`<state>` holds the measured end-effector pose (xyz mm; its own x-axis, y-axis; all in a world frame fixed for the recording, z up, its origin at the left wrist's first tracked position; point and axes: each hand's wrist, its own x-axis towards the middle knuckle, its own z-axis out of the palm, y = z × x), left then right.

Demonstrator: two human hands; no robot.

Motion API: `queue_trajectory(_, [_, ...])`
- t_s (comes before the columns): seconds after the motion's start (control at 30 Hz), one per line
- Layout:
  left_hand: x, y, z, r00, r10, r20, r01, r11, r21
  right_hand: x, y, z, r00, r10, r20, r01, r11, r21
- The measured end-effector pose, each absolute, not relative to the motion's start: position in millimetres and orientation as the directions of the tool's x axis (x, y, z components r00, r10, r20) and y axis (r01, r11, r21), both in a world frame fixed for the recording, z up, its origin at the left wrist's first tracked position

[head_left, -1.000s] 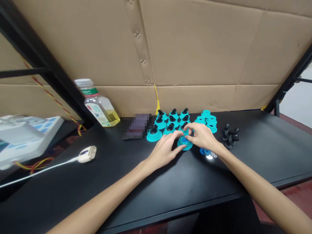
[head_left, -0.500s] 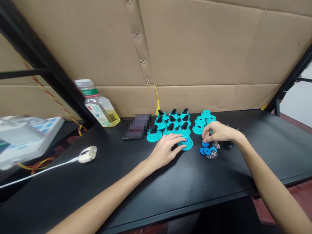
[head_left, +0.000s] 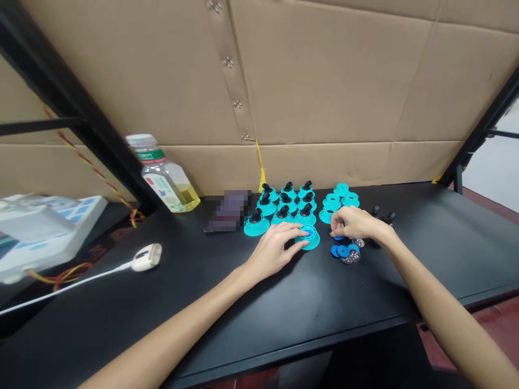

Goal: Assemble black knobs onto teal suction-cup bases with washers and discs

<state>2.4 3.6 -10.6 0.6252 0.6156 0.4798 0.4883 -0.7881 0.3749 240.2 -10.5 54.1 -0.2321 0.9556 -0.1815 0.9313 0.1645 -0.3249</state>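
Note:
My left hand grips the near rim of a turquoise suction-cup base, which has a blue disc at its centre. Just behind it stand rows of turquoise bases with black swivel knobs. My right hand is a little to the right, its fingertips pinched together just above a loose pile of blue discs and silver metal washers. Anything between those fingertips is hidden. Plain turquoise bases sit behind my right hand, and black knobs lie partly hidden beyond it.
The parts lie on a black table against a cardboard wall. A plastic bottle with yellow liquid, a pixelated flat object, a white corded device and a white box stand to the left.
My right hand has left the blue-centred base and moved right, over the blue discs and washers, uncovering them. My left hand has stayed on the base.

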Motion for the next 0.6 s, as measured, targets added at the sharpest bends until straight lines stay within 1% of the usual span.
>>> queue_trajectory(0.17, [2.8,1.9,-8.3,0.634,0.619,0.464,0.481,-0.785,0.390,240.4,-8.9,52.3,-0.207,0.962,-0.177,0.930,0.138,-0.340])
queue_trajectory(0.27, [2.9,0.1,-5.5,0.622,0.651,0.434,0.511,-0.758,0.405,240.5,-8.5,52.0,-0.207,0.960,-0.187,0.934,0.136,-0.331])
queue_trajectory(0.4, [2.9,-1.6,-2.8,0.619,0.680,0.392,0.542,-0.731,0.414,240.9,-7.7,49.6,-0.226,0.966,-0.129,0.928,0.173,-0.331])
queue_trajectory(0.5, [2.6,-1.8,-3.1,0.621,0.677,0.395,0.540,-0.735,0.410,241.5,-7.4,47.2,-0.248,0.965,-0.084,0.906,0.200,-0.373])
queue_trajectory(0.6, [2.6,-1.8,-3.7,0.610,0.683,0.403,0.543,-0.730,0.415,241.6,-7.4,45.7,-0.267,0.962,-0.053,0.859,0.213,-0.465])
